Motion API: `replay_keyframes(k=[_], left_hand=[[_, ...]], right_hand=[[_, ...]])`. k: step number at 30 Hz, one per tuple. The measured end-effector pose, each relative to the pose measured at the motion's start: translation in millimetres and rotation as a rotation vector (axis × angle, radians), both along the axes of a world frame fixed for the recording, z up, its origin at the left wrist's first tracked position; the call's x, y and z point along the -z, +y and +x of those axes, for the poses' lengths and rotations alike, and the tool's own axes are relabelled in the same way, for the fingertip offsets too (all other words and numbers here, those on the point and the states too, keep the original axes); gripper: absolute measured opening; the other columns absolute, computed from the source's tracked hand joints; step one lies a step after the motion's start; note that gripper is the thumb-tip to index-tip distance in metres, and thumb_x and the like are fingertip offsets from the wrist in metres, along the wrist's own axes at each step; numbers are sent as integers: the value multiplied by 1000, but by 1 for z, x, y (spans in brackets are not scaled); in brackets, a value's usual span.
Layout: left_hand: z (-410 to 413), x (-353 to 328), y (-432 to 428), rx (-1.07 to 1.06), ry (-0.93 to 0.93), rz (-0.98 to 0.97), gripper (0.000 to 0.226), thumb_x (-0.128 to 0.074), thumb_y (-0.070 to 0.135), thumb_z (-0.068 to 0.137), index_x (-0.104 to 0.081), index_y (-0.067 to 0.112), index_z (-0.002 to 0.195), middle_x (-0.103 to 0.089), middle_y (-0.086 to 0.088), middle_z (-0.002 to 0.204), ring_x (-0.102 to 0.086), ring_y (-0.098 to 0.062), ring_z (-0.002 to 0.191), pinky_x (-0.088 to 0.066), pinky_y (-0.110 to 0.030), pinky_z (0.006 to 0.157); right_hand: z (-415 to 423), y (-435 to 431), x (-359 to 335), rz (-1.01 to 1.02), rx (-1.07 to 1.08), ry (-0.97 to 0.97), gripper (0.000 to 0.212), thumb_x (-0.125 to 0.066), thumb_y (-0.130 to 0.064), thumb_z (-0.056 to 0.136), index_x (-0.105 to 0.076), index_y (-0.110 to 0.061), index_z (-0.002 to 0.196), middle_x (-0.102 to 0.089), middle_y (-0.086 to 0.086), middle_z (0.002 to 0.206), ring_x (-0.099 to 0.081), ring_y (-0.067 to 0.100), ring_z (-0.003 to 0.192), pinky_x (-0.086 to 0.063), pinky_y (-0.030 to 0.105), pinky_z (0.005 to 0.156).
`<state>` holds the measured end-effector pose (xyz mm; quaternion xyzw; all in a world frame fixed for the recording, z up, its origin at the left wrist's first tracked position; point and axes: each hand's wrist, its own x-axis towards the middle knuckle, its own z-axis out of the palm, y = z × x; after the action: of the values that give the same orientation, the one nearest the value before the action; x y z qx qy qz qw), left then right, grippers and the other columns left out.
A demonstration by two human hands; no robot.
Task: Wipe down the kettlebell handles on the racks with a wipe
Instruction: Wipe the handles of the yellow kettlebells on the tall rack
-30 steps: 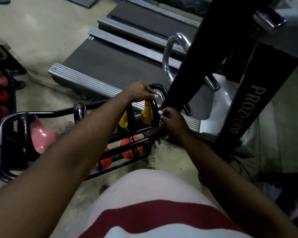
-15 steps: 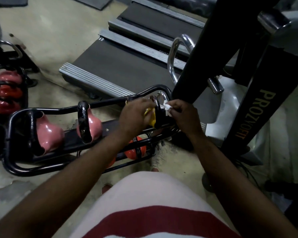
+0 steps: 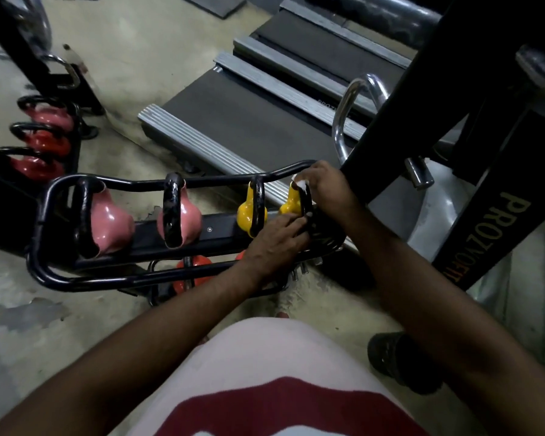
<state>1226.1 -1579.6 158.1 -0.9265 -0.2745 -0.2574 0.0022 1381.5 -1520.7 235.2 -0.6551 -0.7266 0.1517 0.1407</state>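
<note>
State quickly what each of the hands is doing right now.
Left hand: on the rightmost yellow kettlebell; grip cannot be told.
Right hand: pinches white wipe.

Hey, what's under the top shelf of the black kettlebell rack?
Orange-red kettlebells on a lower tier. The shelf and left hand cover most of them, so their count is unclear.

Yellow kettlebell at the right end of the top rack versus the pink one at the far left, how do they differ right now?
The yellow kettlebell has a yellow body; the pink kettlebell is pink and looks bulkier. The right hand holds a white wipe on the yellow kettlebell's handle and the left hand grips it lower down; the pink kettlebell is untouched. Both have black handles and share one rack.
</note>
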Motion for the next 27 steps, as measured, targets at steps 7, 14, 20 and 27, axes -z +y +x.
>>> replay_keyframes(k=[7,14,20,27], left_hand=[[3,6,-2,-24,-5,-24,25,-57,10,92,-70,2,111,-64,-14,118,-59,-34,94,-49,-44,75],[7,4,4,-60,6,-56,30,-54,16,94,-66,1,117,-61,-16,113,-57,-33,102,-49,-46,78],[3,5,23,-7,127,-162,50,-46,30,90,-57,4,132,-49,-18,143,-44,-35,133,-45,-47,102],[6,5,22,13,60,-3,36,-64,24,86,-70,6,117,-62,-17,128,-52,-41,127,-40,-44,109]], right_hand=[[-5,-1,-18,-85,-243,-256,24,-63,-5,78,-78,-14,93,-67,9,102,-63,27,98,-44,28,82],[1,22,-10,-164,-14,-144,26,-58,-4,87,-76,-13,103,-74,8,106,-69,24,96,-48,22,76],[0,40,-8,-217,66,-104,18,-66,-8,87,-79,-17,96,-76,5,91,-66,16,72,-47,16,61],[-18,57,-23,-271,-174,-438,22,-65,-9,88,-76,-22,102,-73,6,105,-68,25,97,-54,30,83]])
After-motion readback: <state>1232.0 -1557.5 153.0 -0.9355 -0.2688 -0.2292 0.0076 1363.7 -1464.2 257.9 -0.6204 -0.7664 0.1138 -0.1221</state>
